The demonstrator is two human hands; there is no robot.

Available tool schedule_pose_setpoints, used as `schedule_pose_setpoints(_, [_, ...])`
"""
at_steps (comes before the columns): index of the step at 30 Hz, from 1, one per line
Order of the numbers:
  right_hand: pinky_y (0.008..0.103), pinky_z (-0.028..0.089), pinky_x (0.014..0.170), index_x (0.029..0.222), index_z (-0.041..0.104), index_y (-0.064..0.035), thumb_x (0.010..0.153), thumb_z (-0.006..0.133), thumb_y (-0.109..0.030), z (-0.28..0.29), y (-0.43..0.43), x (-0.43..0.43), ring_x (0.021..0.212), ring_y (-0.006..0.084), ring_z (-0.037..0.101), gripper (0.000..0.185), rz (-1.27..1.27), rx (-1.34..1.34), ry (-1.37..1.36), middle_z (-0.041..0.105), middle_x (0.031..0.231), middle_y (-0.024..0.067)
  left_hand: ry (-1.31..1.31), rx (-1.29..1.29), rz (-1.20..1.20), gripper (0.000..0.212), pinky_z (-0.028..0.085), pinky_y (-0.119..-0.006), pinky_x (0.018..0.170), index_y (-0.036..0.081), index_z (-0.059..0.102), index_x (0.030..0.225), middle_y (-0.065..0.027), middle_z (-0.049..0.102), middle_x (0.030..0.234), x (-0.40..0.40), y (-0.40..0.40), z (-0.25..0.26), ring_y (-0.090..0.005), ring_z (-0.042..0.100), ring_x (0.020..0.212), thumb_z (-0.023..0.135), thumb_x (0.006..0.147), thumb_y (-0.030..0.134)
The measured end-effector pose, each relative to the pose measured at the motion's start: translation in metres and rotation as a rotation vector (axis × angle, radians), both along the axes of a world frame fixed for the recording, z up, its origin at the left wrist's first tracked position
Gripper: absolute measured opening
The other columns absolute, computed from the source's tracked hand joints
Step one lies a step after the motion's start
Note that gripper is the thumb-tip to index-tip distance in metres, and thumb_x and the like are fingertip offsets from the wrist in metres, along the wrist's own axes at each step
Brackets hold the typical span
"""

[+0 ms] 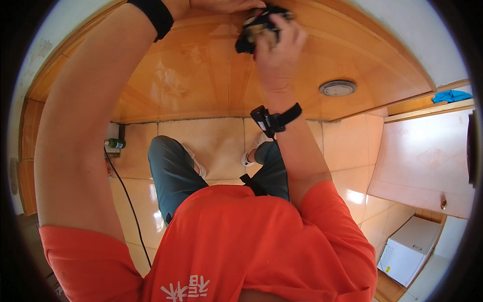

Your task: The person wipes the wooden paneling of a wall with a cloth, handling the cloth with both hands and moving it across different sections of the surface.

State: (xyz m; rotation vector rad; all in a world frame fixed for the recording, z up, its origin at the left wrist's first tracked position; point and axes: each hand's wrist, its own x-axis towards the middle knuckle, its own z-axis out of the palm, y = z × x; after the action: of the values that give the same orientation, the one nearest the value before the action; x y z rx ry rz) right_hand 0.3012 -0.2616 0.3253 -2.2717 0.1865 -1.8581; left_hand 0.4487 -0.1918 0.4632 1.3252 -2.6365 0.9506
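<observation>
In front of me is a glossy orange-brown panelled surface (181,71) that looks like varnished wood. My right hand (281,49) is closed around a bunched, dark patterned cloth (251,36), pressed near the top of the panelling. Both the hand and the cloth are slightly blurred. My left hand (222,5) reaches up beside it with fingers stretched out, its tips close to the cloth; whether they touch is unclear. The top of the picture cuts off part of this hand.
A round grey disc (337,88) is set on the panelling. Beige floor tiles (203,132) lie below. A black cable (126,196) and a green bottle (115,143) are at left. To the right are a pale door (422,158) and a white box-shaped appliance (411,245).
</observation>
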Motion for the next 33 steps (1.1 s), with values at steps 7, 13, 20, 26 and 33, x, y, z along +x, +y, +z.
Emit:
schedule_pose_setpoints(7, [0.0403, 0.050, 0.076, 0.097, 0.065, -0.0152, 0.070, 0.059, 0.004, -0.155, 0.036, 0.025, 0.096, 0.0319, 0.051, 0.034, 0.151, 0.210, 0.569, 0.054, 0.102, 0.0120, 0.027, -0.084, 0.003, 0.056, 0.024, -0.043, 0.111, 0.002, 0.035, 0.137, -0.0274, 0.030, 0.140, 0.000, -0.003, 0.002, -0.0403, 0.029, 0.132, 0.051, 0.084, 0.012])
schedule_pose_setpoints(13, [0.0380, 0.048, 0.074, 0.102, 0.062, -0.0134, 0.068, 0.064, 0.004, -0.153, 0.030, 0.018, 0.092, 0.0329, 0.052, 0.038, 0.160, 0.328, 0.489, 0.051, 0.100, 0.0123, 0.063, -0.114, 0.032, 0.056, 0.023, -0.043, 0.112, -0.002, 0.036, 0.134, -0.0292, 0.032, 0.138, -0.004, -0.004, 0.004, -0.0409, 0.030, 0.132, 0.048, 0.082, 0.011])
schedule_pose_setpoints(20, [0.0366, 0.047, 0.073, 0.099, 0.063, -0.0076, 0.061, 0.066, 0.010, -0.012, 0.026, 0.039, 0.088, 0.0326, 0.053, 0.042, 0.234, 0.140, 0.031, 0.052, 0.098, 0.0136, 0.095, -0.178, 0.027, 0.052, 0.024, -0.043, 0.111, -0.002, 0.040, 0.131, -0.0279, 0.035, 0.137, -0.001, -0.006, 0.003, -0.0413, 0.030, 0.131, 0.048, 0.082, 0.009])
schedule_pose_setpoints(26, [0.0349, 0.049, 0.076, 0.098, 0.065, -0.0114, 0.064, 0.065, 0.006, -0.120, 0.031, 0.024, 0.093, 0.0310, 0.055, 0.038, 0.216, 0.247, 0.349, 0.053, 0.099, 0.0113, 0.104, -0.223, 0.006, 0.044, 0.028, -0.043, 0.109, -0.002, 0.044, 0.125, -0.0263, 0.040, 0.131, -0.003, -0.003, 0.002, -0.0408, 0.034, 0.127, 0.050, 0.082, 0.007])
schedule_pose_setpoints(33, [0.0364, 0.049, 0.079, 0.096, 0.064, -0.0080, 0.067, 0.072, 0.000, -0.249, 0.013, -0.014, 0.091, 0.0327, 0.059, 0.032, 0.113, 0.746, 0.846, 0.060, 0.099, 0.0121, 0.052, -0.285, 0.016, 0.044, 0.028, -0.042, 0.108, -0.001, 0.046, 0.122, -0.0232, 0.044, 0.125, -0.007, -0.008, -0.002, -0.0394, 0.037, 0.124, 0.054, 0.081, 0.011])
